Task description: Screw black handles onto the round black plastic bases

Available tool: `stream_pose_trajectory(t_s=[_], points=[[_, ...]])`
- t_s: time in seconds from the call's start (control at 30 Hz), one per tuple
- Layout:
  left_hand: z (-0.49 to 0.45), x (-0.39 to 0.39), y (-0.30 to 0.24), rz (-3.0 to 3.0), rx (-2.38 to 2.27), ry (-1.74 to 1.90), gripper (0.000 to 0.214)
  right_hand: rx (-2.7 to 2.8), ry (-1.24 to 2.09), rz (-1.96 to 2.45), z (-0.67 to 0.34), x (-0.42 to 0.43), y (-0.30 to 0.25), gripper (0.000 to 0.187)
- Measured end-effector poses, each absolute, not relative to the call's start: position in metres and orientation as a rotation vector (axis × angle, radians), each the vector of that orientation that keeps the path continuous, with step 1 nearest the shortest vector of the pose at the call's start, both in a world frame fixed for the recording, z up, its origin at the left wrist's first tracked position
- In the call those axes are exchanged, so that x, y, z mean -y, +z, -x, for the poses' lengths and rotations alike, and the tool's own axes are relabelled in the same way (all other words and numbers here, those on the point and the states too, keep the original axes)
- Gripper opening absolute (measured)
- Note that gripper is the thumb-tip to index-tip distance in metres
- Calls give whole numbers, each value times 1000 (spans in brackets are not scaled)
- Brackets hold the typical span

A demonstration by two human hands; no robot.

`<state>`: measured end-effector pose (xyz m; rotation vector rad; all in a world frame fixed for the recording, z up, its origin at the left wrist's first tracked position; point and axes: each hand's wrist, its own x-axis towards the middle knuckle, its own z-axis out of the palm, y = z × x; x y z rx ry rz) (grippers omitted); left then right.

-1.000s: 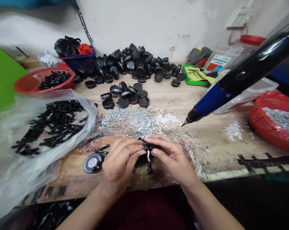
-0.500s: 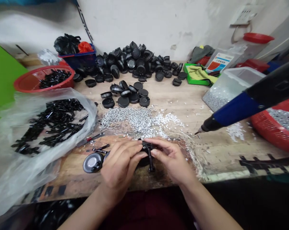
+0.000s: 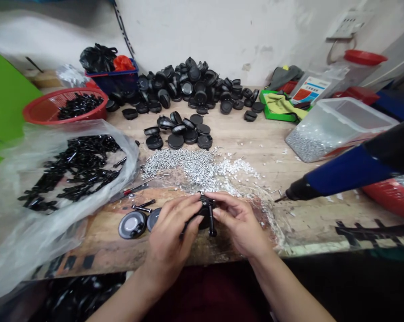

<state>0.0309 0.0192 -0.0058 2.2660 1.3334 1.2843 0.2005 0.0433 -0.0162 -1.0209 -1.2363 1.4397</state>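
Left hand: I see it pinching the black stemmed part.
Right hand: fingers closed on the same part, which lies between both hands.
Beyond fingertips: screw pile, close.
Left of left hand: round caps, just beside.
Right: screwdriver, well apart.
Wrists: over the bench edge.

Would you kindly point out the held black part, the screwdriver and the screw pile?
black part (image 3: 211,223), head view, its stem.
screwdriver (image 3: 346,172), head view, blue body.
screw pile (image 3: 188,163), head view, its middle.
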Motion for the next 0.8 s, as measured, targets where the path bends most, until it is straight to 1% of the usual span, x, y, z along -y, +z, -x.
stream_pose_trajectory(t_s=[0.17,0.3,0.4,0.57,0.67,0.8], points=[[-31,-20,-4,-2319,-1316,1198,34,1302,1372,1048,-201,-44,-16,33],[-28,-20,-5,-2280,-1297,1144,33,1253,1423,1055,-201,-42,-20,32],[-24,-18,-5,-2207,-1277,1108,44,1182,1471,1067,-201,-42,-21,30],[-24,-18,-13,-2359,-1311,812,70,1145,1487,1073,-197,-43,-18,29],[-27,-18,-24,-2403,-1414,909,74,1090,1553,1074,-188,-41,-16,27],[-23,-17,-26,-2227,-1462,1131,66,1086,1604,1057,-175,-39,-10,29]])
